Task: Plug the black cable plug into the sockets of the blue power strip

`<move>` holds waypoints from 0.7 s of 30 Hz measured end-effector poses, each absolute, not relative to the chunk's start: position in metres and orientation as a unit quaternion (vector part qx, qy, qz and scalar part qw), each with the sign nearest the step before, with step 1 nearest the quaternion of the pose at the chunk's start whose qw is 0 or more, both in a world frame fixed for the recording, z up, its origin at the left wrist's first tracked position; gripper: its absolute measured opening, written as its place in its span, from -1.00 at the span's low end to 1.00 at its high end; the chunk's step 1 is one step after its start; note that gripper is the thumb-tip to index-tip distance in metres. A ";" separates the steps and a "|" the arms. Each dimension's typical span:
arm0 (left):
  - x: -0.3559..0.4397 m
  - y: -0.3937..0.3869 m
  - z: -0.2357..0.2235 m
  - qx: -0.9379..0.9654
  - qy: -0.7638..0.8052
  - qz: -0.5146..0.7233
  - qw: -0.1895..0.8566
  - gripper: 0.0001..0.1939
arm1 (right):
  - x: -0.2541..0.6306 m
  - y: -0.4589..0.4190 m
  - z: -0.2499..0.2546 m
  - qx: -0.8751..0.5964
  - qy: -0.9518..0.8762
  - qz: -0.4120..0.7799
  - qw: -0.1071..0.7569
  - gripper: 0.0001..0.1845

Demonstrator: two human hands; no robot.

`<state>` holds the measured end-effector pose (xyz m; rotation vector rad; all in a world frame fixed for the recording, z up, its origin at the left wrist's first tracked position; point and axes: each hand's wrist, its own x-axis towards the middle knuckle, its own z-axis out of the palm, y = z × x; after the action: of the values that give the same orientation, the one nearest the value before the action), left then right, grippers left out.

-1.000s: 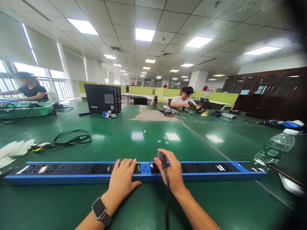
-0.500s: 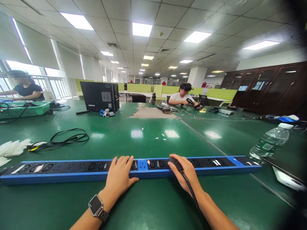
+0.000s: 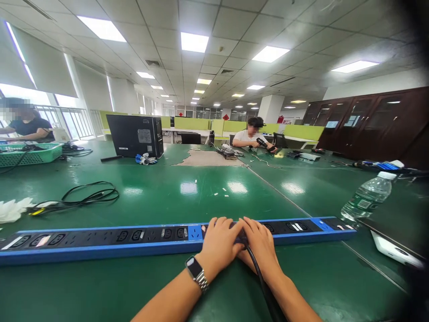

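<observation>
In the head view, I see 2 hands meeting over the long blue-and-black power strip (image 3: 83, 251), which runs under the fingers and out to both sides across the green table (image 3: 100, 290). The left hand (image 3: 218, 245) lies palm down, its fingers bent and slightly apart, thumb reaching toward the right hand (image 3: 263, 250). The right fingers sit close together; I can't tell whether either hand pinches the end of the black cable (image 3: 257, 268), which emerges between them. Right of the fingers, a bottle (image 3: 367, 197) leans; beyond them, a person (image 3: 248, 137) sits.
</observation>
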<state>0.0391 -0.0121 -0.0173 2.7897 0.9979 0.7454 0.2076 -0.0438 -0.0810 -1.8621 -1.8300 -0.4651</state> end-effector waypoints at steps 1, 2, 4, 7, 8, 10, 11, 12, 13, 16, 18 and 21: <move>0.048 -0.011 -0.018 0.912 0.329 0.240 0.049 -0.59 | 0.208 -0.043 -0.082 -0.682 -0.670 -0.171 0.238 -0.31; 0.055 -0.009 -0.019 0.910 0.332 0.243 0.055 -0.64 | 0.208 -0.043 -0.082 -0.684 -0.669 -0.172 0.235 -0.33; 0.059 -0.008 -0.019 0.898 0.329 0.284 0.068 -0.66 | 0.207 -0.043 -0.080 -0.691 -0.663 -0.173 0.231 -0.36; 0.040 -0.008 -0.014 0.855 0.314 0.404 0.082 -0.59 | 0.202 -0.044 -0.075 -0.705 -0.654 -0.161 0.221 -0.30; 0.027 -0.007 -0.011 0.838 0.316 0.437 0.085 -0.57 | 0.201 -0.045 -0.073 -0.711 -0.651 -0.153 0.217 -0.25; -0.012 -0.002 -0.008 0.810 0.334 0.473 0.091 -0.55 | 0.199 -0.046 -0.069 -0.724 -0.644 -0.131 0.209 -0.15; -0.036 0.002 -0.008 0.805 0.346 0.474 0.093 -0.57 | 0.198 -0.047 -0.067 -0.730 -0.641 -0.122 0.206 -0.13; -0.061 0.006 -0.009 0.795 0.370 0.471 0.097 -0.60 | 0.197 -0.047 -0.066 -0.734 -0.638 -0.114 0.203 -0.11; -0.087 0.010 -0.010 0.781 0.403 0.466 0.104 -0.62 | 0.196 -0.047 -0.065 -0.737 -0.636 -0.108 0.201 -0.11; -0.151 0.017 -0.019 0.779 0.446 0.423 0.124 -0.58 | 0.195 -0.048 -0.063 -0.743 -0.632 -0.101 0.195 -0.11; -0.174 0.018 -0.025 0.796 0.441 0.395 0.128 -0.56 | 0.194 -0.047 -0.062 -0.746 -0.630 -0.098 0.191 -0.12; -0.183 0.017 -0.029 0.819 0.427 0.364 0.122 -0.59 | 0.195 -0.047 -0.063 -0.747 -0.630 -0.098 0.189 -0.12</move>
<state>-0.1832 0.0173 -0.0294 2.3893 1.2455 1.0631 0.1951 -0.0470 -0.0634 -2.1002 -1.7702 -0.2769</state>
